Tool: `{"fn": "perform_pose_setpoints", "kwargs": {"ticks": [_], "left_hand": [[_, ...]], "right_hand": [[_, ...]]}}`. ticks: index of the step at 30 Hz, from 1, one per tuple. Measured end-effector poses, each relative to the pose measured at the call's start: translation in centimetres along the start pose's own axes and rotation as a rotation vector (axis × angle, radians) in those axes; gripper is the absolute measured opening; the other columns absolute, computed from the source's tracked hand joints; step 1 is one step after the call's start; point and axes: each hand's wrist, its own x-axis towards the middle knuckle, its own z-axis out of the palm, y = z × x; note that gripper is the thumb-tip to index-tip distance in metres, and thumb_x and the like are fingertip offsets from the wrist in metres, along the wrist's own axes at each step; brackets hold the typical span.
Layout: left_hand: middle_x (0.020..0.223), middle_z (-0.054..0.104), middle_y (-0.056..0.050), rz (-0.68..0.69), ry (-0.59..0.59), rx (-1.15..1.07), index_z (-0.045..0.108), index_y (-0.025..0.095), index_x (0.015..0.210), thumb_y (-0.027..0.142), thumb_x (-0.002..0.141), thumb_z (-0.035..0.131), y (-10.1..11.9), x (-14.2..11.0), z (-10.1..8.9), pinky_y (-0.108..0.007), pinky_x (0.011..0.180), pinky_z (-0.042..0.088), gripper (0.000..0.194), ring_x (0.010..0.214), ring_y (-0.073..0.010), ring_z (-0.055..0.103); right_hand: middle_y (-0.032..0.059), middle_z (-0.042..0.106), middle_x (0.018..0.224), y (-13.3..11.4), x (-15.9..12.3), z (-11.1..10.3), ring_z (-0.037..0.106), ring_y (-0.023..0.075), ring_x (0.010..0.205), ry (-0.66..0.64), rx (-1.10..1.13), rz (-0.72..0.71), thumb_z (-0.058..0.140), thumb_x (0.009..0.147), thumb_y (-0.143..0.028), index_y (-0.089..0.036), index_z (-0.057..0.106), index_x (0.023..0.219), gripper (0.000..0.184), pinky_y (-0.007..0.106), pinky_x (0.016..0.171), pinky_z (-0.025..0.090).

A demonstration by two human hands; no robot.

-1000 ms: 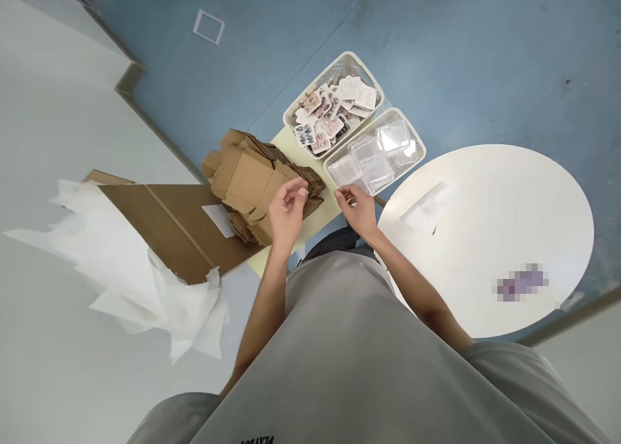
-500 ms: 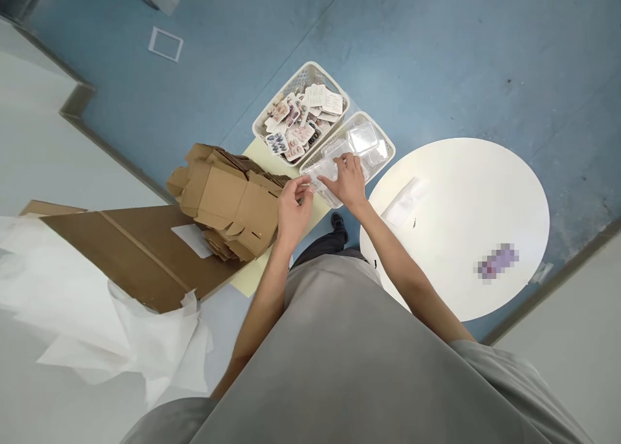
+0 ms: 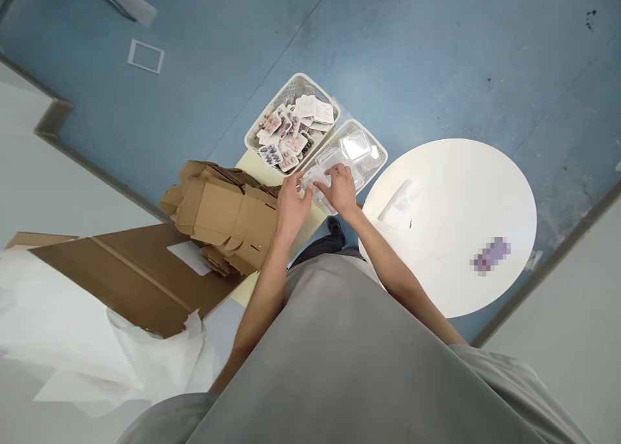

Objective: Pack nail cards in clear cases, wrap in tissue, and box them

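Note:
Over the near end of a white mesh basket [image 3: 380,161], a clear plastic box [image 3: 317,174] is between my two hands. My left hand [image 3: 292,208] has its thumb and fingers bent around the box's left edge. My right hand [image 3: 341,190] grips the right side, thumb pointing left and fingers curled. More clear plastic boxes [image 3: 356,146] lie in the same basket. Against it stands a second white basket [image 3: 252,135], heaped with printed cards [image 3: 294,143], some bearing press-on nail sets. My palms hide part of the box.
Flattened brown cardboard boxes [image 3: 228,214] are stacked at the left on a pale yellow surface [image 3: 315,221]. Behind them are a large cardboard sheet [image 3: 121,269] and white wrapping [image 3: 111,360]. A round white table [image 3: 460,204] stands right, carrying a plastic packet [image 3: 400,203] and a blurred purple item [image 3: 492,256].
My left hand has closed in on the edge of the clear box. My right fingers have drawn nearer to the thumb. The whole view has shifted slightly.

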Motion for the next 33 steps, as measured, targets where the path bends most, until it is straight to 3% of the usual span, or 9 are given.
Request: {"fn": "perform_pose_setpoints", "kwargs": {"ticks": [6, 11, 15, 18, 20, 23, 28, 31, 33], "left_hand": [[0.141, 0.072, -0.018, 0.014, 0.038, -0.035, 0.069, 0.023, 0.139, 0.037, 0.100, 0.074, -0.7, 1.9, -0.4, -0.054, 0.117, 0.059, 0.042, 0.133, -0.0354, 0.071], [0.149, 0.067, -0.024, -0.048, 0.104, 0.012, 0.068, 0.020, 0.137, 0.043, 0.095, 0.083, -2.4, 8.0, -1.8, -0.064, 0.133, 0.045, 0.050, 0.153, -0.0454, 0.058], [0.163, 0.056, -0.033, -0.247, 0.022, 0.211, 0.066, 0.011, 0.141, 0.039, 0.089, 0.089, -3.6, 13.2, -1.8, -0.070, 0.137, 0.037, 0.064, 0.164, -0.0519, 0.045], [0.175, 0.044, -0.036, -0.319, -0.077, 0.365, 0.065, 0.009, 0.141, 0.033, 0.083, 0.092, -4.2, 15.1, -1.6, -0.073, 0.137, 0.033, 0.068, 0.171, -0.0532, 0.033], [0.171, 0.050, -0.035, -0.324, -0.097, 0.405, 0.067, 0.011, 0.133, 0.032, 0.079, 0.094, -4.5, 15.5, -1.7, -0.077, 0.133, 0.035, 0.064, 0.168, -0.0536, 0.034], [0.150, 0.068, -0.032, -0.306, -0.072, 0.454, 0.068, 0.014, 0.120, 0.031, 0.077, 0.092, -4.9, 15.3, -2.1, -0.075, 0.126, 0.042, 0.052, 0.154, -0.0509, 0.050], [0.137, 0.075, -0.029, -0.237, -0.024, 0.534, 0.069, 0.013, 0.119, 0.023, 0.080, 0.083, -4.8, 14.4, -3.0, -0.068, 0.123, 0.048, 0.043, 0.139, -0.0468, 0.065], [0.127, 0.079, -0.026, -0.203, 0.046, 0.499, 0.074, 0.015, 0.115, 0.022, 0.084, 0.079, -3.1, 13.7, -3.8, -0.068, 0.124, 0.049, 0.032, 0.137, -0.0469, 0.067], [0.122, 0.081, -0.024, -0.144, 0.089, 0.486, 0.077, 0.016, 0.116, 0.022, 0.090, 0.074, -0.7, 12.4, -4.1, -0.067, 0.125, 0.049, 0.028, 0.134, -0.0455, 0.070]], "right_hand": [[0.0117, 0.073, 0.119, -0.7, -0.1, 0.0, 0.064, 0.0314, 0.120, 0.036, 0.170, 0.052, 0.078, 0.103, -0.036, -0.022, 0.067, 0.119, 0.024, 0.048, 0.108, 0.055], [0.0059, 0.075, 0.111, -0.6, 0.4, -0.9, 0.066, 0.0222, 0.094, 0.054, 0.443, 0.101, 0.072, 0.104, -0.055, -0.026, 0.063, 0.123, 0.036, 0.037, 0.088, 0.056], [0.0070, 0.075, 0.114, -0.5, 0.1, -2.6, 0.066, 0.0210, 0.094, 0.106, 0.542, 0.119, 0.072, 0.102, -0.066, -0.026, 0.064, 0.126, 0.047, 0.036, 0.085, 0.055], [0.0069, 0.075, 0.115, -0.6, -0.7, -4.0, 0.065, 0.0202, 0.093, 0.150, 0.606, 0.123, 0.073, 0.101, -0.070, -0.027, 0.064, 0.126, 0.051, 0.036, 0.084, 0.056], [0.0066, 0.075, 0.114, -0.6, -1.3, -4.8, 0.065, 0.0197, 0.092, 0.179, 0.652, 0.129, 0.073, 0.099, -0.072, -0.027, 0.065, 0.125, 0.053, 0.035, 0.084, 0.056], [0.0060, 0.075, 0.113, -0.4, -2.0, -5.6, 0.066, 0.0199, 0.092, 0.213, 0.696, 0.142, 0.073, 0.099, -0.076, -0.028, 0.065, 0.126, 0.056, 0.036, 0.084, 0.057], [0.0060, 0.075, 0.112, 0.7, -3.3, -6.6, 0.067, 0.0199, 0.091, 0.287, 0.800, 0.135, 0.076, 0.096, -0.078, -0.030, 0.065, 0.125, 0.058, 0.036, 0.080, 0.057], [0.0058, 0.075, 0.111, 1.8, -4.7, -7.5, 0.069, 0.0207, 0.093, 0.344, 0.879, 0.141, 0.077, 0.094, -0.081, -0.029, 0.066, 0.124, 0.061, 0.037, 0.082, 0.059], [0.0060, 0.075, 0.110, 2.8, -6.1, -8.3, 0.071, 0.0221, 0.098, 0.376, 0.936, 0.153, 0.078, 0.092, -0.083, -0.029, 0.066, 0.123, 0.063, 0.038, 0.084, 0.061]]}}
